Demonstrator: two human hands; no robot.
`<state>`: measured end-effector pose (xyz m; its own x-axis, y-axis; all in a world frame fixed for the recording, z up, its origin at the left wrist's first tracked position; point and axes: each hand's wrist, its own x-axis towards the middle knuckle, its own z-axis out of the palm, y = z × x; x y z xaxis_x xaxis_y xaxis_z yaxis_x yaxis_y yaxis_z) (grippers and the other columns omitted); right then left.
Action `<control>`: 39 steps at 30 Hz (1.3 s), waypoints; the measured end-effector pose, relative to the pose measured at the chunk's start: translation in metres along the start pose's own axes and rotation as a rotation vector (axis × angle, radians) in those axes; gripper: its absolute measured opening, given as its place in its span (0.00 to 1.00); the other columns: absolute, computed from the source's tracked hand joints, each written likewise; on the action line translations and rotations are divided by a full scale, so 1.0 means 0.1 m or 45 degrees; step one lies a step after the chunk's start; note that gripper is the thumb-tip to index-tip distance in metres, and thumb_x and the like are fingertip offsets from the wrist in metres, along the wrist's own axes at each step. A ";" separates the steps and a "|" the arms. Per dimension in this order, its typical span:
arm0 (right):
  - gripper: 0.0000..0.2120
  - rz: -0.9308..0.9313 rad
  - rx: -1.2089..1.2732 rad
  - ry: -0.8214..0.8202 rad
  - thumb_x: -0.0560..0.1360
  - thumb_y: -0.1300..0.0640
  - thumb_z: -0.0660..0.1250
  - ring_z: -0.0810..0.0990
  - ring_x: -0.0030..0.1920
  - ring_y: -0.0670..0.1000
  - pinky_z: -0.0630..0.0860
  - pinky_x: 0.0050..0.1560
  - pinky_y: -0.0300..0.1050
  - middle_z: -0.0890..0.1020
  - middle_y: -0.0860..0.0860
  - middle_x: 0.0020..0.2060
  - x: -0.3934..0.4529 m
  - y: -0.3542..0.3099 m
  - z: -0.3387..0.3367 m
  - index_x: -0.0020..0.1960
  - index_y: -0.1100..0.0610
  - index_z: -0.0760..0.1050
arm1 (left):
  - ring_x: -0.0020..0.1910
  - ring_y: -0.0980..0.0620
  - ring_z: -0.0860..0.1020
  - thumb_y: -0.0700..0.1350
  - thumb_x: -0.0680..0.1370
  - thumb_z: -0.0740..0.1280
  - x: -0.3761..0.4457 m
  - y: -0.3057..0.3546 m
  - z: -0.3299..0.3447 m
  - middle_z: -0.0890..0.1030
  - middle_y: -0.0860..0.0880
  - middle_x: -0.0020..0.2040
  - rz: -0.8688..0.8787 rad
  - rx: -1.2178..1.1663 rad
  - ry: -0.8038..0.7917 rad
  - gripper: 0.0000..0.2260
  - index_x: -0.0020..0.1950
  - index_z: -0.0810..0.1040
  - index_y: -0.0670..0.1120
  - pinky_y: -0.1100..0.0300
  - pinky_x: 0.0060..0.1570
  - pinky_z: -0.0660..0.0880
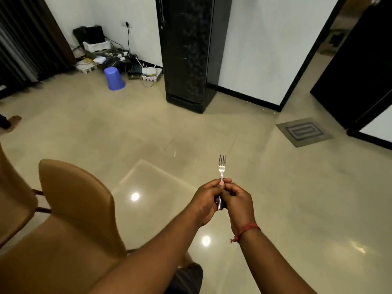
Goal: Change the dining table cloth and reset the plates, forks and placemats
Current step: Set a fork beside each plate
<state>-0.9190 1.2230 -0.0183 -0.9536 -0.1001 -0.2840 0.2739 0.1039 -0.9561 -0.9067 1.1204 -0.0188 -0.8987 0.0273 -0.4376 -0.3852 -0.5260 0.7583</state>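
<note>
Both hands, left hand and right hand, grip the fork, tines pointing up above them.

Fork upright, held over the floor

We see one silver fork — four tines pointing up and away from us, its neck pinched at the fingertips. Below the pinch the handle runs down between both hands, and a dark metal end shows at the bottom — whether that end belongs to one fork or a bundle, we cannot tell.
</note>
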 end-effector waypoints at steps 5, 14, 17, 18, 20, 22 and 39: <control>0.17 -0.046 0.013 0.049 0.74 0.67 0.66 0.86 0.47 0.53 0.83 0.47 0.54 0.87 0.49 0.43 1.18 -0.55 0.35 0.47 0.46 0.85 | 0.43 0.48 0.81 0.40 0.84 0.58 1.07 0.89 -0.12 0.83 0.42 0.50 0.031 0.036 -0.092 0.13 0.55 0.82 0.45 0.58 0.38 0.75; 0.16 -0.066 0.100 -0.085 0.74 0.69 0.65 0.86 0.48 0.52 0.83 0.48 0.49 0.87 0.50 0.44 3.05 -1.43 1.62 0.47 0.50 0.85 | 0.46 0.49 0.82 0.40 0.84 0.58 2.56 2.52 -0.92 0.83 0.43 0.53 0.153 0.042 0.011 0.12 0.59 0.81 0.43 0.57 0.40 0.77; 0.16 -0.072 0.067 -0.201 0.74 0.68 0.65 0.86 0.48 0.51 0.81 0.47 0.47 0.87 0.49 0.44 3.73 -1.66 2.21 0.47 0.50 0.85 | 0.47 0.48 0.82 0.41 0.84 0.58 3.03 3.06 -1.39 0.84 0.43 0.54 0.205 0.005 0.111 0.12 0.59 0.81 0.44 0.56 0.41 0.77; 0.16 -0.075 0.059 -0.282 0.74 0.68 0.65 0.86 0.48 0.51 0.81 0.47 0.47 0.87 0.49 0.44 4.04 -1.74 2.51 0.47 0.50 0.85 | 0.47 0.48 0.82 0.41 0.84 0.58 3.25 3.28 -1.63 0.84 0.43 0.54 0.257 -0.012 0.163 0.12 0.59 0.81 0.44 0.56 0.41 0.77; 0.15 -0.067 0.005 -0.424 0.74 0.68 0.66 0.86 0.47 0.50 0.81 0.46 0.46 0.87 0.50 0.44 4.54 -1.88 3.00 0.47 0.50 0.85 | 0.47 0.48 0.82 0.40 0.84 0.58 3.53 3.66 -2.02 0.84 0.43 0.54 0.306 -0.062 0.289 0.12 0.59 0.81 0.44 0.56 0.41 0.78; 0.15 -0.059 -0.048 -0.601 0.74 0.67 0.66 0.86 0.46 0.50 0.80 0.43 0.44 0.87 0.50 0.44 4.90 -2.05 3.52 0.47 0.51 0.85 | 0.48 0.48 0.82 0.40 0.84 0.58 3.68 4.03 -2.41 0.84 0.43 0.54 0.359 -0.155 0.437 0.13 0.59 0.81 0.44 0.55 0.43 0.78; 0.14 -0.080 -0.303 -1.539 0.77 0.64 0.67 0.85 0.51 0.58 0.80 0.54 0.62 0.87 0.52 0.47 5.58 -2.50 8.36 0.50 0.47 0.85 | 0.51 0.46 0.80 0.41 0.84 0.58 3.27 6.13 -6.23 0.81 0.41 0.57 0.772 -0.516 1.081 0.13 0.65 0.77 0.38 0.56 0.43 0.77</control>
<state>-1.4149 0.3137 0.0028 -0.2009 -0.9491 -0.2427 0.0817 0.2307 -0.9696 -1.3057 0.2776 0.0017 -0.4203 -0.8353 -0.3544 0.3039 -0.4976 0.8124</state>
